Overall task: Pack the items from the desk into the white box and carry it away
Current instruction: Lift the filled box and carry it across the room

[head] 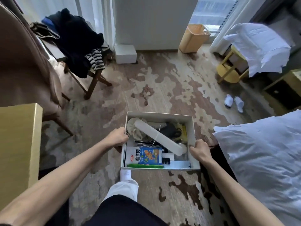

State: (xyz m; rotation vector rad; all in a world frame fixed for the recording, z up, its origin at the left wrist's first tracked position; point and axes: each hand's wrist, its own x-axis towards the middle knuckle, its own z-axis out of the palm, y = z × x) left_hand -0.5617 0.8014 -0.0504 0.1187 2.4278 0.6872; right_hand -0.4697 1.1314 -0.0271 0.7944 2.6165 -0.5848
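Lower centre of frame: packing looks done, carrying underway.
Left hand (pixel 118 138) and right hand (pixel 200 150) each clamp a side wall of the full white cardboard box (pixel 192 128), held above the patterned carpet (pixel 162 88).

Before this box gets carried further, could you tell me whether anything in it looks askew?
Yes: the long white bar lies diagonally across the white box, resting on other items rather than flat. Both the left hand and right hand grip the side walls.

At lower centre, the left hand (pixel 118 138) and right hand (pixel 201 150) gripped opposite walls of the packed white box (pixel 191 128) above the carpet (pixel 162 88).
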